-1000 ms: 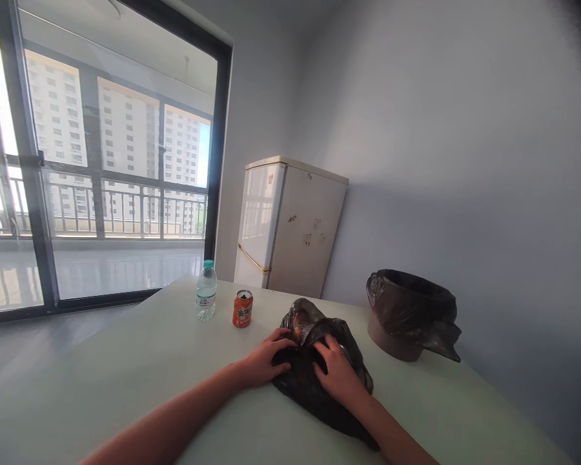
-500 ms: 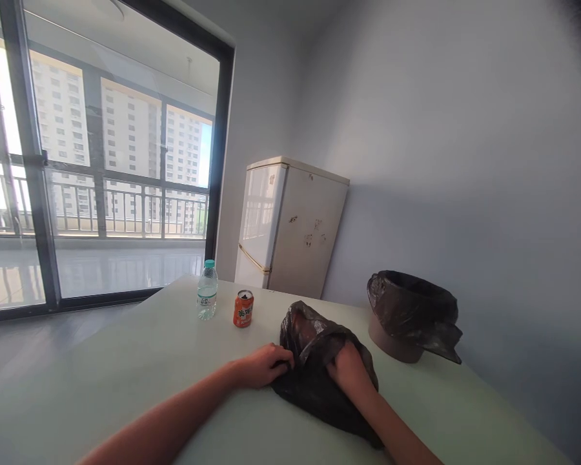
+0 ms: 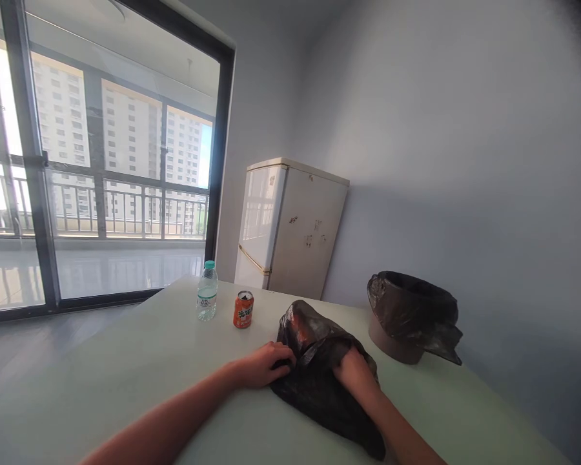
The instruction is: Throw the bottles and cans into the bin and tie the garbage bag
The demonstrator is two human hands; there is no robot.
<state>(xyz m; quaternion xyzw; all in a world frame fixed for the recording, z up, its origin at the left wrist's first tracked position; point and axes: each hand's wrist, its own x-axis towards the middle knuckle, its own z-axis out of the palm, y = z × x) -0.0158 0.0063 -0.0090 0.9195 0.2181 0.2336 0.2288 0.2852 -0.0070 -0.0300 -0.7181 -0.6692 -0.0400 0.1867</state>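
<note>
A black plastic bag (image 3: 324, 394) lies on the table in front of me, its mouth facing up and toward me. My left hand (image 3: 266, 365) is at the bag's left edge, with the plastic pinched between thumb and curled fingers. My right hand (image 3: 356, 371) reaches through the bag's opening; its fingers are hidden inside. Through the thin plastic at the far left of the bag shows a reddish-orange patch, too unclear to name. Beyond my left hand stand an orange drink can (image 3: 243, 310) and a clear water bottle (image 3: 207, 294) with a teal cap, both upright.
At the back right of the pale table (image 3: 213, 426) stands a brownish bin (image 3: 392, 339) lined with a black bag folded over its rim. A white refrigerator (image 3: 305, 226) is behind the table. Dark-framed glass doors (image 3: 126, 161) are at the left, a plain wall at the right.
My right hand has pushed deeper into the bag. The reddish patch shows more strongly through the plastic, and the bag's far side has shifted slightly left. My left hand has hardly moved.
</note>
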